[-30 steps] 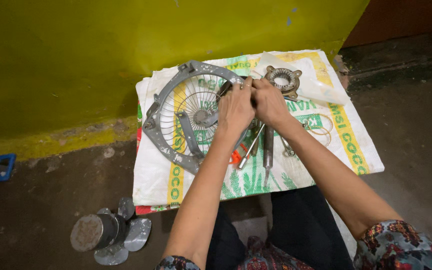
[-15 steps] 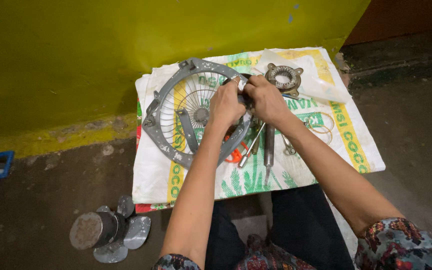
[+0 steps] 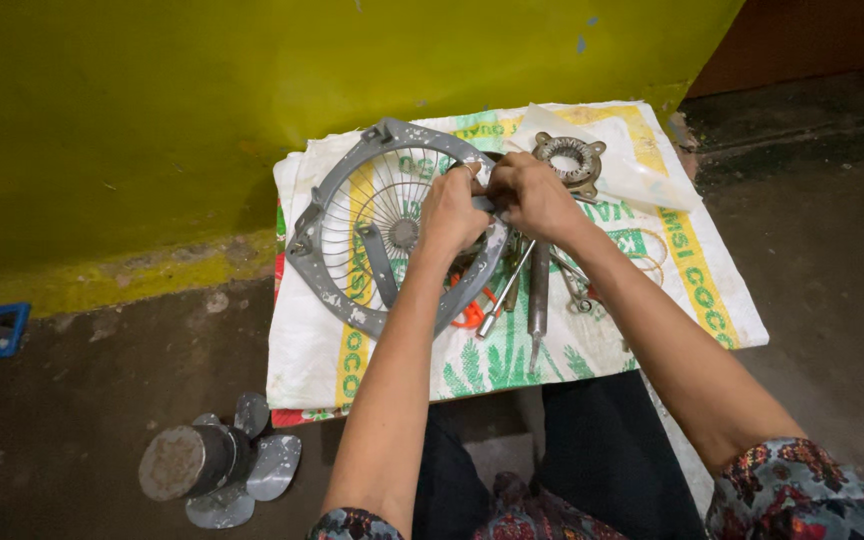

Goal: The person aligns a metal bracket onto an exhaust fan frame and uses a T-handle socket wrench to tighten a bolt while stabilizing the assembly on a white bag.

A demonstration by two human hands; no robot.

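Left hand (image 3: 449, 212) and right hand (image 3: 530, 194) meet knuckle to knuckle, both closed on the right rim of the grey fan guard (image 3: 352, 235); what sits between the fingers is hidden. Guard: round metal frame, chipped paint, thin wire spokes, lying flat on a printed woven sack (image 3: 652, 290). Beside it: ringed metal hub (image 3: 569, 160), screwdriver (image 3: 538, 295). Fan blades (image 3: 217, 465) on bare floor, well apart.
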